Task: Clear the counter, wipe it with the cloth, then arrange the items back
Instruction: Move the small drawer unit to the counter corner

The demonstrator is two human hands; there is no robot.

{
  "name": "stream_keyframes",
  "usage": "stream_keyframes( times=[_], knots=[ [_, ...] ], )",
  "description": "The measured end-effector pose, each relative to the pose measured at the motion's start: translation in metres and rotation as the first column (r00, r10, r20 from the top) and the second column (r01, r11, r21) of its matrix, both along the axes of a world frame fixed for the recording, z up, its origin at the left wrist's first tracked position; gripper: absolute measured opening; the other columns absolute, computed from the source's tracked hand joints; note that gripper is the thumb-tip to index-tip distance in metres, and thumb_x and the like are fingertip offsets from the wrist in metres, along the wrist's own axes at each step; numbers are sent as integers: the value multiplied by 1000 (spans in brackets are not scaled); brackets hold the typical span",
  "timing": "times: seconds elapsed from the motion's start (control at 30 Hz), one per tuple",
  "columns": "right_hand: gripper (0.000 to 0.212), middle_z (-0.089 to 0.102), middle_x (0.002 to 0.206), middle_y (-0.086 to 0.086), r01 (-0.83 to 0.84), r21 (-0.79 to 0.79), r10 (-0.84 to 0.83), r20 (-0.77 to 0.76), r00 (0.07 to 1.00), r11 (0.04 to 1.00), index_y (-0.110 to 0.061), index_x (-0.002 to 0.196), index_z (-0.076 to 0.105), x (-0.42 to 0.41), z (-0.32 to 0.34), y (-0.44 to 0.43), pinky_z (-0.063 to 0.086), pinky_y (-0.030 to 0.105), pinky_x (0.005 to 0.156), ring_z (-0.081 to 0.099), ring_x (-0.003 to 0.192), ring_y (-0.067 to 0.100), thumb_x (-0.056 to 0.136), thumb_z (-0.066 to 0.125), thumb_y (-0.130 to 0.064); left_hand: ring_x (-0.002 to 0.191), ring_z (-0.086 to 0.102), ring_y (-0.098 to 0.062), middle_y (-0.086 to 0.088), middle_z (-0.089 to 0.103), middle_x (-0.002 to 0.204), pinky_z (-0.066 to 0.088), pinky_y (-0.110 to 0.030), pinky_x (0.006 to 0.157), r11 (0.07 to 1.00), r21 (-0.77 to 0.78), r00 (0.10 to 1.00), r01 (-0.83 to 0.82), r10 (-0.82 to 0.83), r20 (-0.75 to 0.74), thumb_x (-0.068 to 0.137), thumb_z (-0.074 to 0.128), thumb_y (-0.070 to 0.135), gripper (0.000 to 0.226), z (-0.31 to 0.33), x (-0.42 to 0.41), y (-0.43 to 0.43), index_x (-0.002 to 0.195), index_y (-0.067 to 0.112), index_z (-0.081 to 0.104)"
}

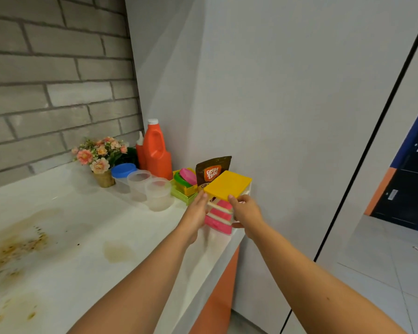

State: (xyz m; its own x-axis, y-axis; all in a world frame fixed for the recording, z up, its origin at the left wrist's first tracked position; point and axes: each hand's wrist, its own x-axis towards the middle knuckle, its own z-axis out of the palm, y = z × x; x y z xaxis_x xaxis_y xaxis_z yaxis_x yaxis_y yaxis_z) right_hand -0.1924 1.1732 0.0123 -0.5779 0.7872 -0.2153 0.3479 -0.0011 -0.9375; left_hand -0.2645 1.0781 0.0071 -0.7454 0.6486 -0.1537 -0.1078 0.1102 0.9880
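Stained counter (pixel 82 225), boxy, seemingly plastic drawers (pixel 227 184)

Soft, even light filled the room. The shiny white counter (pixel 65 196) had a pale glare near the grey brick wall (pixel 46 80). Lines bent at the edges. Everything looked a little blurry.
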Motion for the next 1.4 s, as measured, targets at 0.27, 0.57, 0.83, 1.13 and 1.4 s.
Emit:
stream_keyframes(
  times=[0.27,0.57,0.83,1.13,1.4],
  knots=[
    [47,50,131,10,-66,62,63,57,996,996,-10,132,39,0,2,13,51,41,86,52,119,30,95,46,-39,123,48,-22,-2,46,140,41,-27,79,994,25,994,-102,101,28,102,27,34,43,1,1,3,143,22,34],
    [31,53,119,10,23,426,-8,-37,999,904,-12,109,49,-7,20,13,52,38,85,55,106,24,93,50,-39,113,53,-24,-8,51,133,43,-37,90,956,-5,955,-294,294,30,102,32,31,36,8,0,-3,133,16,40],
    [18,62,91,5,-173,455,253,-122,960,874,-12,98,59,-29,27,-41,45,33,70,56,83,20,92,54,-28,97,59,-22,-6,58,112,47,-33,81,906,34,906,-421,422,-28,99,41,25,21,19,-4,-49,113,15,54],
    [20,60,91,2,-522,372,594,-103,798,767,-10,107,63,-58,27,-150,48,32,73,57,86,19,93,52,-20,73,59,-16,-3,63,87,45,-25,65,800,37,793,-598,598,-119,96,44,17,20,16,-7,-172,96,13,63],
    [10,58,73,2,-763,297,812,-88,577,574,-12,95,63,-61,32,-321,45,26,55,58,69,20,90,55,-16,59,52,-14,0,58,72,39,-24,57,673,5,661,-740,728,-183,95,46,17,22,18,22,-354,80,14,61]
  ],
)
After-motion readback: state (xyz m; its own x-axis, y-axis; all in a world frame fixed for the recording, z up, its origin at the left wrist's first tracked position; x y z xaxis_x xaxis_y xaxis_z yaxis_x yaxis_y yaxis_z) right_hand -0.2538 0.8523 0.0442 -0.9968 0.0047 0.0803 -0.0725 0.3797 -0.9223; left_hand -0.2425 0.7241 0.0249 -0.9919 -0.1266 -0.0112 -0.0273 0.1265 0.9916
